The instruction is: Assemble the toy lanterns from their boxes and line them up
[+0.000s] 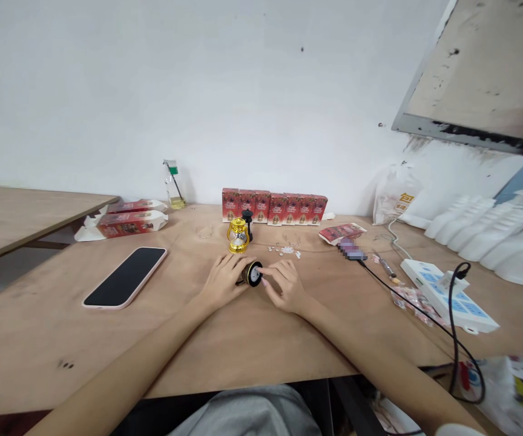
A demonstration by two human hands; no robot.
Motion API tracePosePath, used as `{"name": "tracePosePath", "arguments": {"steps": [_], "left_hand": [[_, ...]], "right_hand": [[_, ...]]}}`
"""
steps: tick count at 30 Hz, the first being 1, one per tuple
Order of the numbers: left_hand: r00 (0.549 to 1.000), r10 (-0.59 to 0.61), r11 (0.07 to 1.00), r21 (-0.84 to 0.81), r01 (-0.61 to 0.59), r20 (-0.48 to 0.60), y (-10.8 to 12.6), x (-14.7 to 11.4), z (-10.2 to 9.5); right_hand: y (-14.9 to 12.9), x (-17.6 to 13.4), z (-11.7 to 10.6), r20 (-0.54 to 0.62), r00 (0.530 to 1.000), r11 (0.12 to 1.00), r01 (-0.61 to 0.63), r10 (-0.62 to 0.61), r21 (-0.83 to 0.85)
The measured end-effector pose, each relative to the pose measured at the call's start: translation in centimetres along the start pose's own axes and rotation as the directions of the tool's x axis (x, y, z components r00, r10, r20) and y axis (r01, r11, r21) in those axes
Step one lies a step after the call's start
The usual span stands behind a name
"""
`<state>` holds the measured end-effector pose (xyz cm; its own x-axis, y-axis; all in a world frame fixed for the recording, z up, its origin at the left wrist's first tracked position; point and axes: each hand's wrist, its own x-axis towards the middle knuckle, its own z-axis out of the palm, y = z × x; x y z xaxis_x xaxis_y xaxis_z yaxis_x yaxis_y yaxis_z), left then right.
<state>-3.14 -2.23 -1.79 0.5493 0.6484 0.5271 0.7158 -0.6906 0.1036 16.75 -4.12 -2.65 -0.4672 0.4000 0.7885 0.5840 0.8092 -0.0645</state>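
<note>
In the middle of the table, my left hand is wrapped round a small dark lantern lying on its side, its round base turned to the right. My right hand reaches the base with its index fingertip. Its thumb stays apart below, and I see nothing held in it. Just beyond stand a gold mini lantern and a black mini lantern, upright. Small white pieces and tiny round pieces lie to their right. Much of the lantern in my left hand is hidden by the fingers.
Several red boxes line the wall side. A phone lies left, near open red cartons and a glass bottle. Right are a charging phone, a power strip with cables, and white bottles.
</note>
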Motion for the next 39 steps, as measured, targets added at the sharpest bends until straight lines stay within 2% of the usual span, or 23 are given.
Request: {"name": "tracePosePath", "arguments": {"steps": [10,17,21,26,33,39], "left_hand": [[1.0,-0.019,1.0,-0.005,0.019,0.02,-0.1,-0.1,0.2],[0.996,-0.039,0.999,0.008,0.039,0.084,-0.5,-0.1,0.6],[0.995,-0.036,0.999,-0.016,0.037,0.091,-0.8,-0.1,0.8],[0.991,-0.004,1.0,-0.027,0.008,0.132,-0.8,0.0,0.4],[0.987,0.015,0.999,-0.039,-0.009,0.161,-0.7,0.2,-0.1],[0.986,0.03,0.999,-0.039,-0.023,0.166,-1.0,0.1,0.2]], "right_hand": [[0.2,-0.1,0.2,0.069,0.997,0.999,-0.031,0.028,0.039],[0.7,-0.4,0.3,0.263,0.962,0.987,-0.107,0.073,0.118],[0.9,-0.2,0.1,0.319,0.941,0.972,-0.169,0.11,0.165],[1.3,-0.2,0.2,0.351,0.913,0.92,-0.305,0.208,0.247],[1.7,-0.2,0.5,0.374,0.889,0.857,-0.394,0.264,0.332],[1.4,0.2,0.3,0.412,0.859,0.748,-0.483,0.303,0.456]]}}
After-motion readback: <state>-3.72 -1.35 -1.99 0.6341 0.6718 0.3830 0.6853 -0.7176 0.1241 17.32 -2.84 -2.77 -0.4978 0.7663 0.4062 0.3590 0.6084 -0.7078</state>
